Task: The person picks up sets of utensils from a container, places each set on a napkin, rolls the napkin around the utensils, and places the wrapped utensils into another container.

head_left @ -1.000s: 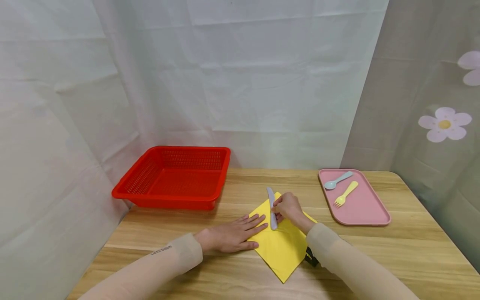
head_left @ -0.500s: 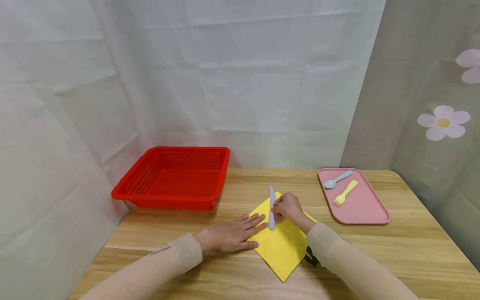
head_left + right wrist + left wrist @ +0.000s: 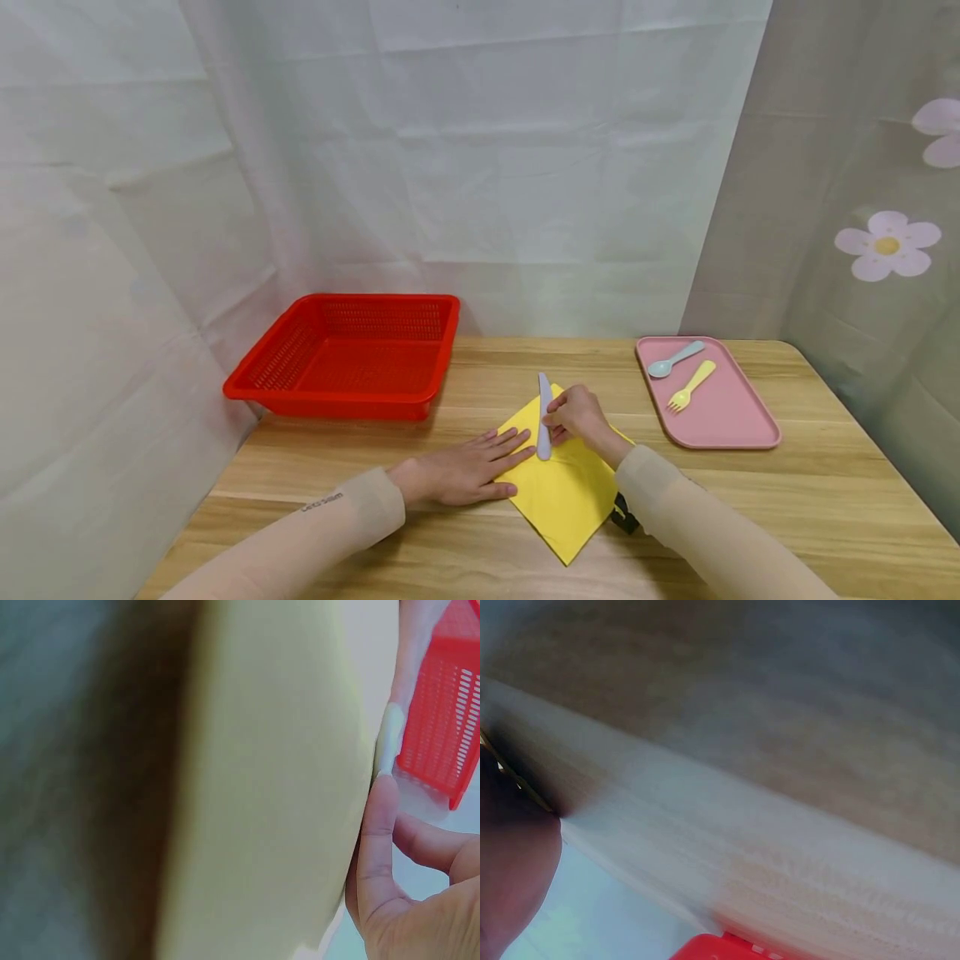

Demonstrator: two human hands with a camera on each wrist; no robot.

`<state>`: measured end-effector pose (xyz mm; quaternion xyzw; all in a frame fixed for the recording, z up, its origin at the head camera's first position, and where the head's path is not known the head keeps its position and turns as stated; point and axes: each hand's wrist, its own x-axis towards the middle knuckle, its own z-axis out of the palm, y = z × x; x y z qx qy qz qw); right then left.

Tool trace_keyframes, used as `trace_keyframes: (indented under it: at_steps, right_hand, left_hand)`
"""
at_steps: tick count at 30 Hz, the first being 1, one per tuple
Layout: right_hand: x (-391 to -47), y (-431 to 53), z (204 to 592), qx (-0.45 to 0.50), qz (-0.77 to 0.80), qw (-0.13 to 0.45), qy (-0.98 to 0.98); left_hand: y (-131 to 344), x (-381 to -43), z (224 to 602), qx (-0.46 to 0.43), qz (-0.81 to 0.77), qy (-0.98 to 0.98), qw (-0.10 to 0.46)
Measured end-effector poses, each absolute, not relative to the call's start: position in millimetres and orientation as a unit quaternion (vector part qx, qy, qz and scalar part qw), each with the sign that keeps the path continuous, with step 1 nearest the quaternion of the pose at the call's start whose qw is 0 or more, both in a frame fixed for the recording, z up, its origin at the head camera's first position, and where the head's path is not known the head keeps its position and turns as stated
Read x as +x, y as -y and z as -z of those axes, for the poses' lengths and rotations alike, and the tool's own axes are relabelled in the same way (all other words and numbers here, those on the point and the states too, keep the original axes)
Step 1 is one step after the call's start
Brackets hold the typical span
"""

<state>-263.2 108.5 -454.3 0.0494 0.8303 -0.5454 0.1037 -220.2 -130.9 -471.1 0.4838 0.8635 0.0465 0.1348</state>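
Observation:
A light purple toy knife [image 3: 543, 437] lies over the upper left part of a folded yellow napkin [image 3: 562, 508], its top end reaching past the napkin's edge. My right hand [image 3: 579, 414] pinches the knife near its middle, thumb and fingers at its right side. Spread flat, my left hand [image 3: 471, 471] rests with its fingers on the napkin's left edge. In the right wrist view, the pale end of the knife [image 3: 388, 739] shows beyond my fingertips. The left wrist view is mostly blurred tabletop, with part of my left hand [image 3: 517, 877] at its edge.
A red plastic basket [image 3: 363, 408] stands at the back left of the wooden table [image 3: 840, 483]. On the back right, a pink tray [image 3: 731, 425] carries a pale blue spoon [image 3: 677, 359] and a yellow fork [image 3: 692, 387]. White cloth [image 3: 495, 167] hangs behind.
Over the last second the knife has turned slightly, from leaning left at its top to nearly upright in view. Both hands stay in almost the same place.

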Motion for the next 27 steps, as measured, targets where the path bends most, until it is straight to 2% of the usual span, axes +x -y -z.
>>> trace_keyframes:
  at_steps: [10,27]
  right_hand:
    - [-266,-120,452,0.048,0.602,0.129,-0.787]
    - [-269,-133,441,0.05,0.587,0.147,-0.794]
  left_hand:
    - [131,-220,472,0.484,-0.051,-0.863,0.136]
    - [131,-221,472,0.485,-0.043,-0.863,0.133]
